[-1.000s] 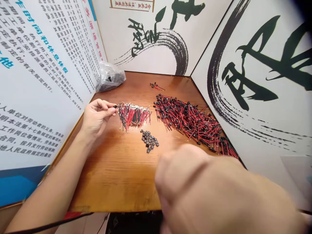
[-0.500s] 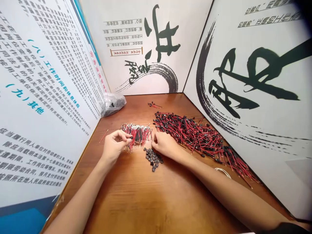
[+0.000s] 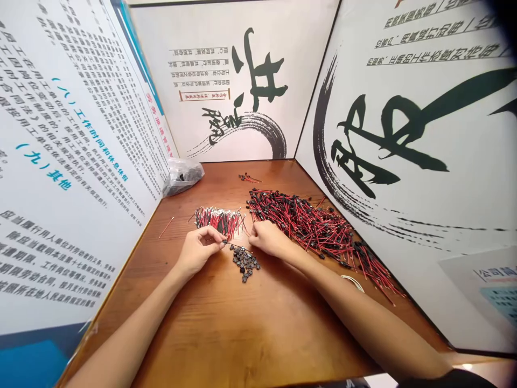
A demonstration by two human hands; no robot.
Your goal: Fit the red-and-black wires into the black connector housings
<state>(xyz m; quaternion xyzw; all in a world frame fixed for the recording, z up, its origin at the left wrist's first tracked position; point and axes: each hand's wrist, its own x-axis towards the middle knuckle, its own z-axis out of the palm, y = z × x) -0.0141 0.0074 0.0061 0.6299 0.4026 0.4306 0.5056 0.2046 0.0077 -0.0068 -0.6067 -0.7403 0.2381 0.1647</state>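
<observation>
Hands work close together without touching: the left hand pinches a thin black-tipped wire running toward the right hand, whose grip I cannot tell. Just below lies a small heap of black connectors; a red-and-black wire bundle and larger wired pile sit on the wooden tabletop.
</observation>
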